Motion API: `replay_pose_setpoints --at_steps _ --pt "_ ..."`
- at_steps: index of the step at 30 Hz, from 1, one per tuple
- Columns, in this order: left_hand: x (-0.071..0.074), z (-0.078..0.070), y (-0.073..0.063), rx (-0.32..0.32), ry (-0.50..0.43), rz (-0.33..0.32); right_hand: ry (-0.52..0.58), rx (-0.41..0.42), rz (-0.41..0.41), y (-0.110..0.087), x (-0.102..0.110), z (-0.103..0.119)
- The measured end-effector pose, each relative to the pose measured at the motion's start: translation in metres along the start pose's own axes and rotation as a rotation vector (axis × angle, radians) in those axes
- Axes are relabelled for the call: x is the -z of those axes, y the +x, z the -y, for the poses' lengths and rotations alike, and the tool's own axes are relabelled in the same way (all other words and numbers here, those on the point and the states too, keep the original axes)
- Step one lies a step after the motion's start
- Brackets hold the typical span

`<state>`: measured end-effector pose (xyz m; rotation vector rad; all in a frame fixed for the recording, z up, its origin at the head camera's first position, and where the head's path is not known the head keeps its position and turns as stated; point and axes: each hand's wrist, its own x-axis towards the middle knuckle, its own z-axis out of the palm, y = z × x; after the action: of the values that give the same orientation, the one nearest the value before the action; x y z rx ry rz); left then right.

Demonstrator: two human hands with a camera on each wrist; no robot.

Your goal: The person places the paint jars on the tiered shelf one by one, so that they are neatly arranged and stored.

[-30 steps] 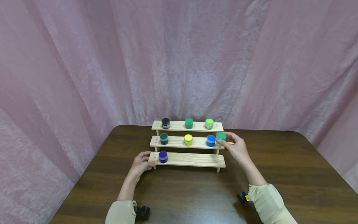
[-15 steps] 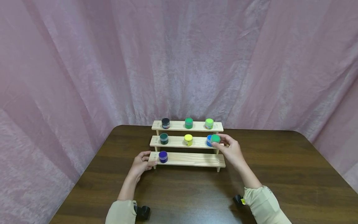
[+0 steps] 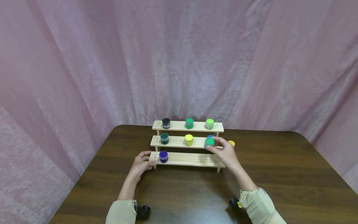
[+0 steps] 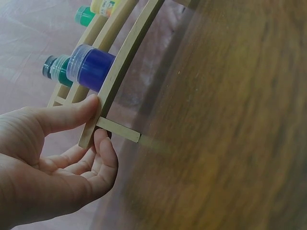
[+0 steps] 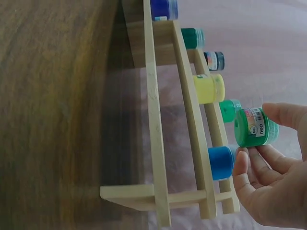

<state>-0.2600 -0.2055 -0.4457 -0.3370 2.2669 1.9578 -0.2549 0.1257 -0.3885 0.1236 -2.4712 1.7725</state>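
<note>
My right hand (image 3: 225, 153) pinches a green paint jar (image 5: 256, 127) between thumb and fingers, held up in front of the middle step's right end. Behind it, the blue paint jar (image 5: 221, 163) on that step is mostly covered in the head view. With thumb on top and fingers beneath, my left hand (image 3: 140, 165) grips the left end of the lowest step of a three-step wooden rack (image 3: 193, 159). Beside that thumb stands a purple paint jar (image 4: 91, 68). The middle step also bears a dark green jar (image 3: 164, 138) and a yellow jar (image 3: 188, 140).
On the top step stand a black jar (image 3: 166, 123), another green jar (image 3: 189, 123) and a light green jar (image 3: 209, 123). A yellow-orange lidded jar (image 3: 231, 143) is on the brown table (image 3: 179, 193) right of the rack. A pink curtain (image 3: 179, 62) hangs behind.
The right hand has carried the green jar leftward and slightly nearer, from beside the rack's right end to in front of the blue jar. The left hand keeps its grip on the rack.
</note>
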Motion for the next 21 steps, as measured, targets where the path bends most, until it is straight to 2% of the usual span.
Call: replay_pose_setpoints --at_steps 15,21 --pt "-0.001 -0.001 0.001 0.001 0.004 -0.003 -0.034 0.005 0.031 -0.002 -0.022 0.0" --pt "-0.001 -0.001 0.0 0.001 -0.002 -0.004 -0.016 0.006 0.038 -0.003 -0.03 0.001"
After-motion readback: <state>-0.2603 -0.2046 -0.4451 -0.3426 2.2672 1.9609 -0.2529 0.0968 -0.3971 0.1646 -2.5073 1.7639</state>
